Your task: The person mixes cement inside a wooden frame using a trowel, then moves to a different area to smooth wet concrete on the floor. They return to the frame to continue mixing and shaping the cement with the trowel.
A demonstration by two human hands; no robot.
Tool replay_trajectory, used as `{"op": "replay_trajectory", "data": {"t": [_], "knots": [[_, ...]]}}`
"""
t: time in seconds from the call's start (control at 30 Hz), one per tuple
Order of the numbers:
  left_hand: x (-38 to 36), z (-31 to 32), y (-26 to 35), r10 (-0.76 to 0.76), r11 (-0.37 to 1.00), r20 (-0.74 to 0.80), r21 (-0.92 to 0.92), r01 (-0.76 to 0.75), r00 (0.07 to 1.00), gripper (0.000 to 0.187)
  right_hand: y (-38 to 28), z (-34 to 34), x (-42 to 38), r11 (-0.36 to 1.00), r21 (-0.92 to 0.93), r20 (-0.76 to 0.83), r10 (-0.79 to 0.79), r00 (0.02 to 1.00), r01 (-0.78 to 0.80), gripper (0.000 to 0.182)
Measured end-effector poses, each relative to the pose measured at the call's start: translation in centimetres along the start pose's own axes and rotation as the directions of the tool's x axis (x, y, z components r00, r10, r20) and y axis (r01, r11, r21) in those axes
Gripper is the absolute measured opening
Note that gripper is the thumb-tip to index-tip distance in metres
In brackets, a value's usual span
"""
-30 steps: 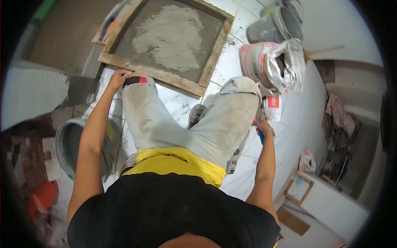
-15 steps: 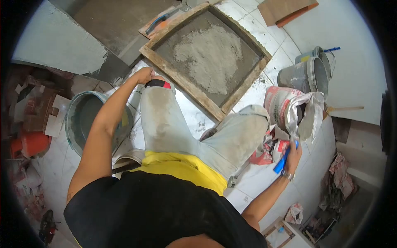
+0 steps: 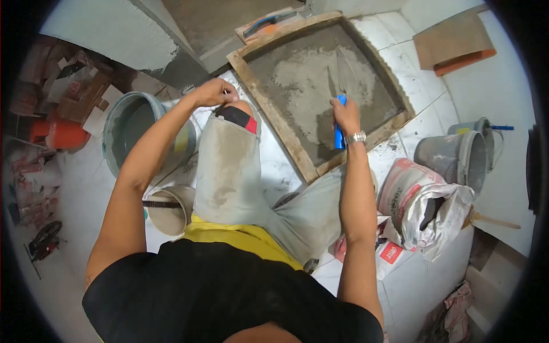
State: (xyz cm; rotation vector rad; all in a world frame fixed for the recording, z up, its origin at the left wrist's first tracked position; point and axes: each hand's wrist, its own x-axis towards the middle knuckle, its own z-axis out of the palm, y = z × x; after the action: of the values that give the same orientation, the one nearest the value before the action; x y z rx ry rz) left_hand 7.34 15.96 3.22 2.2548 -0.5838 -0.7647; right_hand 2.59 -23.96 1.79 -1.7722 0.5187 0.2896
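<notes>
My right hand (image 3: 347, 117) is wrapped round the blue handle of a trowel (image 3: 339, 139). The pointed metal blade reaches out over a shallow wooden mixing box (image 3: 274, 120). Inside the box, a pale dry powder patch (image 3: 297, 86) lies on darker grey material. Whether the blade touches the powder is hard to tell. My left hand (image 3: 217, 93) is by my left knee, beside the box's near left corner. Its fingers are curled together, and whatever they may hold is too small to make out.
Right of the box are grey buckets (image 3: 452, 154) and an open cement bag (image 3: 412, 194). A large green-grey bucket (image 3: 123, 100) and a smaller pail (image 3: 174, 223) stand at my left. A blue-handled float (image 3: 266, 24) lies behind the box; a cardboard piece (image 3: 452, 43) leans by the wall.
My right hand has carried the trowel from beside the cement bag to over the mixing box. My left hand stays near the knee. The whole view has shifted.
</notes>
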Motion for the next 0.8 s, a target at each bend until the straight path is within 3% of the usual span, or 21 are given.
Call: {"op": "replay_trajectory", "data": {"t": [0.07, 0.13, 0.2, 0.23, 0.4, 0.47, 0.5, 0.53, 0.6, 0.63, 0.7, 0.77, 0.8], "knots": [[-1.8, -0.8, 2.6, -0.068, 0.992, -0.108, 0.098, 0.079, 0.992, 0.02, -0.3, 0.1, 1.6, 0.988, -0.107, 0.074, -0.107, 0.991, 0.115, 0.029], [-2.9, -1.0, 4.6, -0.192, 0.979, -0.127, 0.045, 0.199, 0.973, 0.017, -0.9, 0.4, 2.7, 0.995, -0.009, 0.115, -0.1, 0.988, 0.102, 0.027], [-4.5, -1.0, 7.1, 0.053, 0.919, -0.248, 0.391, 0.049, 0.967, 0.012, -1.1, 0.9, 4.0, 0.997, 0.036, 0.068, -0.065, 0.996, 0.063, 0.026], [-5.5, -0.9, 10.0, 0.055, 0.879, -0.297, 0.467, 0.095, 0.953, 0.008, -1.2, 1.2, 4.4, 0.997, 0.042, 0.086, -0.062, 0.994, 0.059, 0.026], [-11.5, -1.9, 20.0, -0.02, 0.831, -0.503, 0.473, 0.294, 0.864, 0.008, -3.2, 2.7, 4.9, 0.988, 0.153, 0.15, -0.055, 0.987, 0.032, 0.025], [-14.2, -2.1, 23.7, 0.094, 0.825, -0.525, 0.517, 0.229, 0.846, 0.004, -5.1, 3.4, 4.1, 0.97, 0.241, 0.197, -0.046, 0.979, -0.003, 0.025], [-15.0, -1.6, 24.5, 0.058, 0.838, -0.571, 0.473, 0.27, 0.819, 0.004, -5.3, 3.8, 3.6, 0.946, 0.324, 0.241, -0.047, 0.969, -0.035, 0.025], [-15.6, -1.1, 25.0, 0.024, 0.852, -0.615, 0.425, 0.306, 0.788, 0.004, -5.1, 4.2, 3.6, 0.953, 0.298, 0.234, -0.02, 0.972, -0.052, 0.025], [-17.2, -1.1, 25.6, 0.011, 0.884, -0.643, 0.364, 0.292, 0.766, 0.004, -4.8, 4.1, 3.6, 0.994, 0.06, 0.275, -0.102, 0.956, 0.089, 0.025], [-17.8, -1.6, 25.8, 0.02, 0.879, -0.613, 0.388, 0.279, 0.79, 0.004, -4.5, 3.4, 3.8, 0.996, -0.073, 0.31, -0.035, 0.95, 0.061, 0.025], [-19.4, -2.4, 26.1, 0.054, 0.879, -0.577, 0.415, 0.235, 0.815, 0.005, -3.4, 1.5, 4.6, 0.999, -0.043, 0.249, -0.016, 0.968, 0.027, 0.023], [-20.4, -3.1, 26.0, -0.165, 0.882, -0.56, 0.284, 0.375, 0.812, 0.003, -1.8, -1.2, 5.7, 1.0, 0.022, 0.138, 0.013, 0.99, -0.016, 0.021], [-19.9, -3.8, 26.1, -0.149, 0.892, -0.553, 0.283, 0.353, 0.82, 0.003, -0.6, -3.0, 6.6, 1.0, 0.016, 0.115, 0.016, 0.993, -0.018, 0.021]]}}
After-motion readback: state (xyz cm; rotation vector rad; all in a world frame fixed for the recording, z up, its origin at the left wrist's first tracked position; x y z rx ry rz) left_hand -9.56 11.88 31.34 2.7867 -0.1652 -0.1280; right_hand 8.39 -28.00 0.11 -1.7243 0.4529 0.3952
